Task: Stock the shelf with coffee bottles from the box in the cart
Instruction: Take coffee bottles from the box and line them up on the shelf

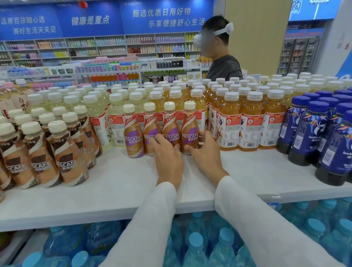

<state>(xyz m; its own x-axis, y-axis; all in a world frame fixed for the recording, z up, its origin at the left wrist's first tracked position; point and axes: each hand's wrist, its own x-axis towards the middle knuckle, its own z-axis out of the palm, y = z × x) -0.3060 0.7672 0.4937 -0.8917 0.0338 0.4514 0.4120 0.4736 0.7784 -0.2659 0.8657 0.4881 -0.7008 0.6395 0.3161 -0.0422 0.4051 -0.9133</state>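
Your right hand curls round base of rightmost coffee bottle; left hand touches next bottle, clasp unclear. Row upright on shelf, directly ahead of both hands, beside orange drink bottles.

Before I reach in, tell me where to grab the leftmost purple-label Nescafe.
Take the leftmost bottle by its narrow shoulder under the cap, coming from the front-left: bare shelf lies there, a neighbour stands right, taller bottles behind.
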